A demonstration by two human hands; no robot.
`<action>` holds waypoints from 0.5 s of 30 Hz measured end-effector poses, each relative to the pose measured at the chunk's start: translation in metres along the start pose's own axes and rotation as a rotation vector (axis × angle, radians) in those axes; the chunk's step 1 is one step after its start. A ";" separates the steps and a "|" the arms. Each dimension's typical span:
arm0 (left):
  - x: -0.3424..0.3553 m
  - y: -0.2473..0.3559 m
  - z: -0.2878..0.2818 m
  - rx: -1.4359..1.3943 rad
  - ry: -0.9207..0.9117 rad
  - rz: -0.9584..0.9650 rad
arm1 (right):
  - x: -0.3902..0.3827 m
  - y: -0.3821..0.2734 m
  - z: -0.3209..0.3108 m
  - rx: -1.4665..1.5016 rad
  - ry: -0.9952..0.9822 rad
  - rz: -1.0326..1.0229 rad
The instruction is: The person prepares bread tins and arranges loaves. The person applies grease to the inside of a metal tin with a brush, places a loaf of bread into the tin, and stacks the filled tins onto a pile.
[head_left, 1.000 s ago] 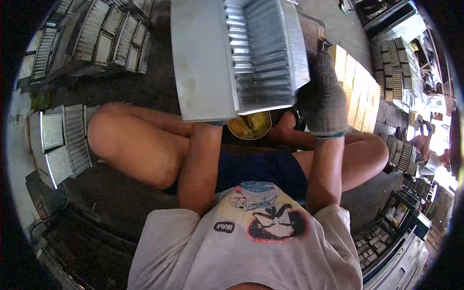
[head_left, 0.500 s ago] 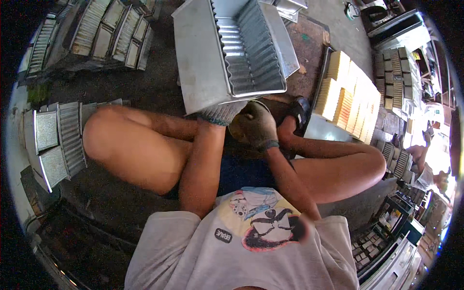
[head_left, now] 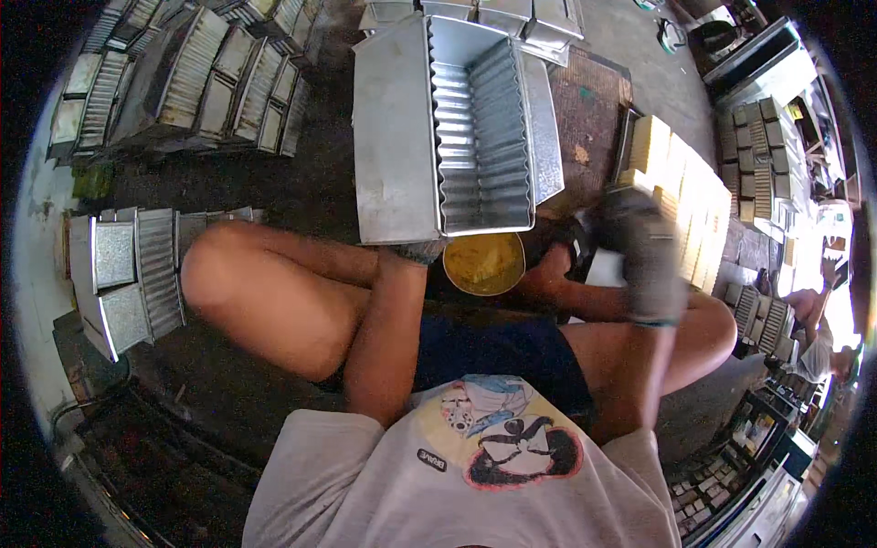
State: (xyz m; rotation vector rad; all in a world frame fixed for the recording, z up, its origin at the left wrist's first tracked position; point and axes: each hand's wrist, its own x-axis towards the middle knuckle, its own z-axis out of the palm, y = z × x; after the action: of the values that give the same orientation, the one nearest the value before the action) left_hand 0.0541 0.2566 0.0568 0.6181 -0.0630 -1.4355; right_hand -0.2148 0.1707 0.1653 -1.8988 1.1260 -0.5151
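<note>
A shiny metal loaf pan (head_left: 484,146) with corrugated inner walls is tilted with its open side toward me. My left hand (head_left: 418,251), in a knit glove, is closed at its near lower edge; the pan hides most of its fingers. Just below the pan, between my legs, is a round bowl (head_left: 484,265) holding something yellow. My right hand (head_left: 644,242), gloved and smeared by motion, is out to the right beside pale yellow ridged blocks (head_left: 690,196). Its fingers cannot be made out.
Stacked metal pans (head_left: 215,78) stand at the far left, and more pans (head_left: 137,274) sit by my left knee. Other pans (head_left: 502,14) lie beyond the held one. A brown mat (head_left: 589,119) covers floor ahead. Another person (head_left: 813,338) is at the far right.
My right hand has left the bowl and swung right toward the yellow blocks, uncovering the bowl's yellow contents. The loaf pan now sits slightly lower and farther right in view.
</note>
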 end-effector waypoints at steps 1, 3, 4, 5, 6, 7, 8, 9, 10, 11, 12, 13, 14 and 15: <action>0.004 -0.003 0.003 0.005 -0.004 -0.007 | 0.001 -0.016 -0.036 -0.359 0.059 -0.131; 0.007 -0.004 0.007 0.033 -0.013 -0.013 | 0.004 -0.069 -0.079 -0.355 0.210 -0.244; 0.018 -0.018 0.011 0.028 -0.040 -0.047 | 0.000 -0.081 -0.078 -0.223 0.264 -0.216; 0.019 -0.024 0.015 0.038 -0.049 -0.063 | 0.000 -0.096 -0.075 -0.072 0.310 -0.209; 0.015 -0.020 0.016 0.060 -0.043 -0.058 | 0.014 -0.104 -0.062 -0.154 -0.009 -0.313; 0.008 -0.013 0.016 0.080 -0.034 -0.047 | 0.031 -0.114 -0.047 -0.236 -0.334 -0.420; 0.013 -0.023 0.015 0.081 -0.043 -0.075 | 0.033 -0.114 -0.042 -0.293 -0.478 -0.435; 0.010 -0.024 0.014 0.090 -0.036 -0.083 | 0.034 -0.118 -0.036 -0.326 -0.634 -0.466; 0.009 -0.024 0.013 0.095 -0.035 -0.089 | 0.034 -0.126 -0.034 -0.384 -0.674 -0.407; 0.009 -0.024 0.013 0.094 -0.033 -0.093 | 0.036 -0.135 -0.035 -0.446 -0.715 -0.347; 0.007 -0.021 0.013 0.101 -0.027 -0.089 | 0.040 -0.146 -0.035 -0.505 -0.759 -0.301; 0.005 -0.018 0.011 0.109 -0.019 -0.088 | 0.043 -0.154 -0.037 -0.565 -0.803 -0.254; 0.006 -0.018 0.014 0.113 -0.025 -0.092 | 0.045 -0.159 -0.040 -0.640 -0.840 -0.200; 0.002 -0.014 0.014 0.122 -0.021 -0.083 | 0.033 -0.142 -0.035 -0.639 -0.661 -0.379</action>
State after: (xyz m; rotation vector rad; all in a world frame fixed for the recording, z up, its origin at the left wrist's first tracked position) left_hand 0.0360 0.2495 0.0620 0.7120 -0.1437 -1.5265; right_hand -0.1500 0.1597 0.3000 -2.5765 0.5085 0.3296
